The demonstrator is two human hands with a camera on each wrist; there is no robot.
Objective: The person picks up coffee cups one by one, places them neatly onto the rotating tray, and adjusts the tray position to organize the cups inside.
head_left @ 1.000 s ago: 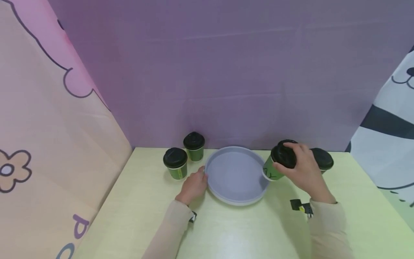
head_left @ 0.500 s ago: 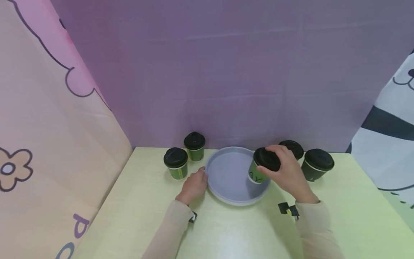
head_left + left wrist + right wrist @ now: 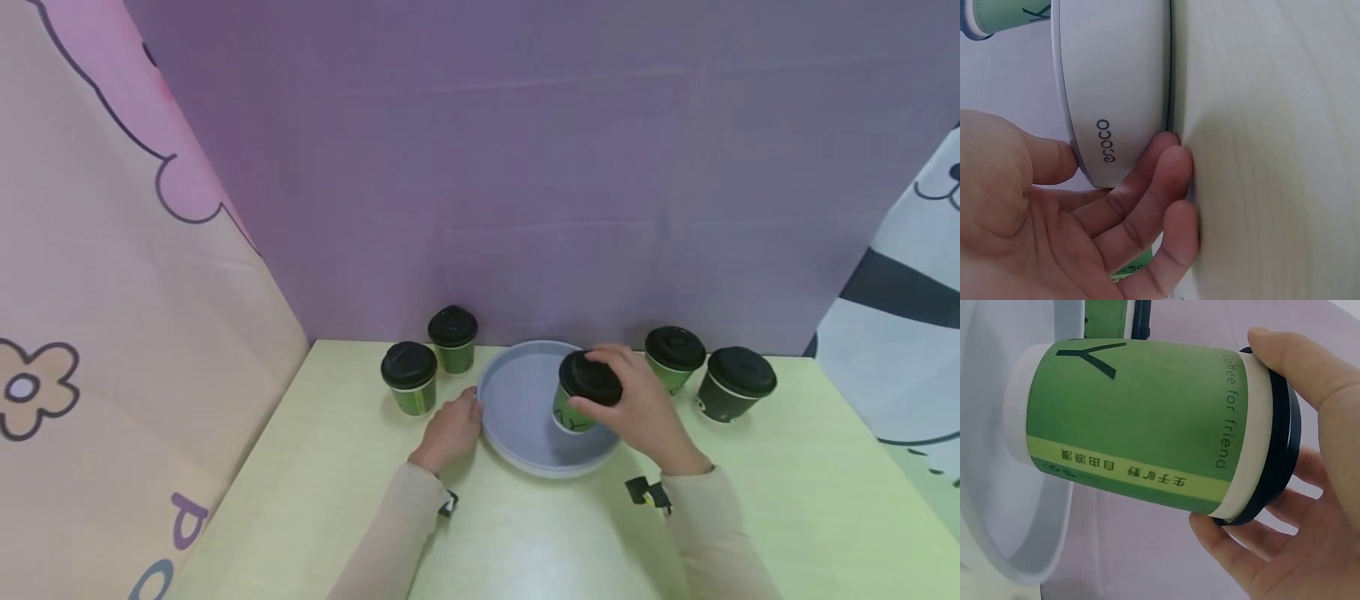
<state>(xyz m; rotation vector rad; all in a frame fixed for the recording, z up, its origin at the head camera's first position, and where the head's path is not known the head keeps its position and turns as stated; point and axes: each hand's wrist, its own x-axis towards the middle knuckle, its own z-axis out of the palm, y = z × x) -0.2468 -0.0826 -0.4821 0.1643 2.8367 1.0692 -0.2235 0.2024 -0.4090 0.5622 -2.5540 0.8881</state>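
Green cup (image 3: 576,406): held by the right hand (image 3: 637,412) over the tray (image 3: 517,450), in its right half; from the head view I cannot tell if the base already touches the tray floor.
Grip: fingers (image 3: 1310,369) curled round the black lid rim, thumb on one side, the others under it in the right wrist view.
Axis: cup is tilted, lid toward the hand, base (image 3: 1019,406) pointing down to the tray floor.
Left hand (image 3: 450,429): at the left edge of the tray, fingers (image 3: 1160,181) relaxed and lying against the rim wall, thumb on the inner side.
Nearer hand: the right, it already has the cup.
Other cups: two left of the tray (image 3: 408,377) (image 3: 452,337), two right of the tray (image 3: 674,357) (image 3: 737,383), all standing on the table (image 3: 525,542).
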